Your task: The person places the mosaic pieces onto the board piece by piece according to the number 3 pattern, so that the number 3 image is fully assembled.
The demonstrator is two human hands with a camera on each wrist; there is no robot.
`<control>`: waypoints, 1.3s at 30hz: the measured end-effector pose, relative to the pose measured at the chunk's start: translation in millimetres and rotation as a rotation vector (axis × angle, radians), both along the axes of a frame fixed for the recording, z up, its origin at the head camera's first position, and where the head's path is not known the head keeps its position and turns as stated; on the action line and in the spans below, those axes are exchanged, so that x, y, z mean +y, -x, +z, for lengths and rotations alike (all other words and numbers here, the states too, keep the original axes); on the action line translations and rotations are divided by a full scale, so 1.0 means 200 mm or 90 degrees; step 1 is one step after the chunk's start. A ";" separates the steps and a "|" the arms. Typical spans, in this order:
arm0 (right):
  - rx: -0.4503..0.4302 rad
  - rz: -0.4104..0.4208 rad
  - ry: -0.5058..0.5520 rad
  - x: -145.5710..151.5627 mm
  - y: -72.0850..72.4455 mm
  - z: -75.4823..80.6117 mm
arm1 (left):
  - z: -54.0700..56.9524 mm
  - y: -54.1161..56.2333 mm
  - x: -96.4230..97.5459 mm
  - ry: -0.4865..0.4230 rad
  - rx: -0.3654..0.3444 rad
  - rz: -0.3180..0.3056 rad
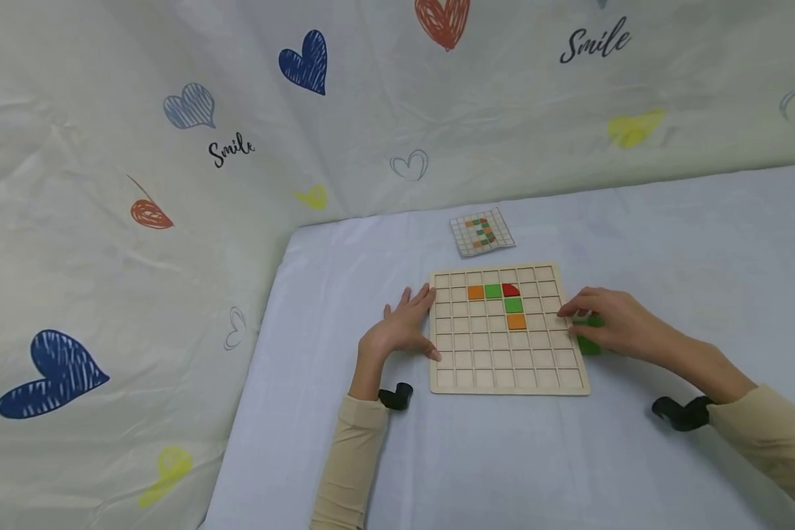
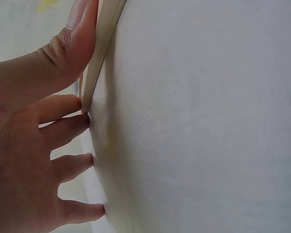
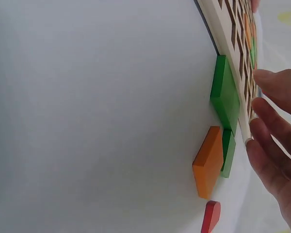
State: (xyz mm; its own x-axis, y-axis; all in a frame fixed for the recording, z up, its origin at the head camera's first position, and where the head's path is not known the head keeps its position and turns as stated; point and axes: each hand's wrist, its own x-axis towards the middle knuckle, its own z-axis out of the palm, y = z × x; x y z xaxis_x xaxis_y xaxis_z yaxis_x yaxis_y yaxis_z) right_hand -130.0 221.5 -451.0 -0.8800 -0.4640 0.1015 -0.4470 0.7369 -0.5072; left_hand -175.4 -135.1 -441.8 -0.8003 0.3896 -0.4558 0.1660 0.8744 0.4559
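loose red piece cut off below, green piece partly behind orange piece

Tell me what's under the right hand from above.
Flat green blocks show partly; the right hand covers a flat orange block and small red block, seen only from the right wrist.

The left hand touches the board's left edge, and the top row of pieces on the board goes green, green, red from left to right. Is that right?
Not quite: the head view shows the row starting with an orange piece, then a green piece and a red piece. The left hand does touch the board's left edge.
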 end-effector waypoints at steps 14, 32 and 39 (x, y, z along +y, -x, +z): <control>0.008 0.020 -0.003 0.04 -0.08 -0.03 | 0.00 0.00 0.00 0.001 0.002 -0.001; 0.006 0.015 -0.009 0.08 -0.11 -0.03 | 0.00 0.00 0.00 -0.001 0.000 -0.002; 0.041 0.018 0.002 0.11 -0.11 -0.05 | 0.01 -0.01 0.00 -0.002 -0.003 0.001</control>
State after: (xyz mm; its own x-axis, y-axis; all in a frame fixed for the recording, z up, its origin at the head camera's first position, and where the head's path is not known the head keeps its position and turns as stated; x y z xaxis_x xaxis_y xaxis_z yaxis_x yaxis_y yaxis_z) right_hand -108.9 243.6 -461.7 -0.8583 -0.4876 0.1596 -0.4992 0.7219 -0.4792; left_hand -173.9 -135.2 -440.1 -0.7985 0.3895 -0.4591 0.1621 0.8735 0.4590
